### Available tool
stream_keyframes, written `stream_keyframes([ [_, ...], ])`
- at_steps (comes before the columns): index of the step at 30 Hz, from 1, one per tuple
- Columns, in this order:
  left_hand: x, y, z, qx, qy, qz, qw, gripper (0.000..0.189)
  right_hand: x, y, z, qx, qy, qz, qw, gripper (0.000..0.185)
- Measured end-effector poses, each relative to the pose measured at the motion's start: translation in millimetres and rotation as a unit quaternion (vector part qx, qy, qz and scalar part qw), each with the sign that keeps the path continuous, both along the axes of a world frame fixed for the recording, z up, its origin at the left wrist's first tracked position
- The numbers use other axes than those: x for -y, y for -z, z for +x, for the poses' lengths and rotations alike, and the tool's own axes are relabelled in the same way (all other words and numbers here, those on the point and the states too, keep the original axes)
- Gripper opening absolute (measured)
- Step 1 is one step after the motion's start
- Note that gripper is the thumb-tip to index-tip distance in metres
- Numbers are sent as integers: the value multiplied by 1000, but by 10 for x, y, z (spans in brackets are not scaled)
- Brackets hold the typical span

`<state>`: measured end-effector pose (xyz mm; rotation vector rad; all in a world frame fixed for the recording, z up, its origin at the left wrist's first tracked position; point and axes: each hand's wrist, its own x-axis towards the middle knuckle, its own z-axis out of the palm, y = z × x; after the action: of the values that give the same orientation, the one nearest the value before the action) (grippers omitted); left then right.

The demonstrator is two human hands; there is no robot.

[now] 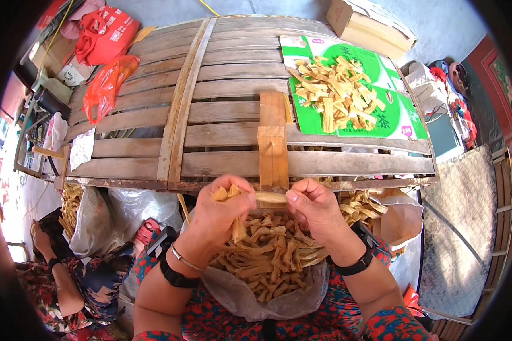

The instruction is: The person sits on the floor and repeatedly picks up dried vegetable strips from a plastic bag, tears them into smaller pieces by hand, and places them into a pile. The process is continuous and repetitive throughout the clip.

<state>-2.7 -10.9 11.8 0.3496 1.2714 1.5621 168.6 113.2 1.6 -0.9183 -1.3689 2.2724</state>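
A short tan strip [271, 197], seemingly dried plant or food material, spans the gap between my two hands, just in front of the slatted table's edge. My left hand [228, 202] pinches one end of it and also holds several folded strips in its palm. The other end is between the thumb and fingers of my right hand [309, 202]. Below my hands, a white sack [277, 309] on my lap holds a heap of similar strips [273, 255]. A wooden block [273, 145] lies on the table straight ahead.
The slatted wooden table [230, 89] carries a green cardboard sheet [405, 119] with a pile of strips [337, 91], and red bags [111, 36] at left. A cardboard box [371, 27] stands behind. More sacks flank me. Another person's arm [62, 277] is at lower left.
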Motion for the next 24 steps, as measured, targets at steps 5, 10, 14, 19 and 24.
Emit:
stream_keyframes([
  [5,-192,146,-5,15,-30,10,999,21,-97,117,-121,30,18,231,972,11],
  [10,-348,374,3,-77,-26,-34,996,20,-223,296,-219,95,40,383,918,8],
  [14,-378,449,-35,-207,-42,-78,974,15,-289,364,-258,228,54,559,795,12],
  [19,-77,184,-151,-175,105,-51,978,17,-140,130,56,72,-108,380,916,14],
  [24,-9,77,-136,-246,207,-69,944,23,257,-64,17,8,-494,329,805,29],
])
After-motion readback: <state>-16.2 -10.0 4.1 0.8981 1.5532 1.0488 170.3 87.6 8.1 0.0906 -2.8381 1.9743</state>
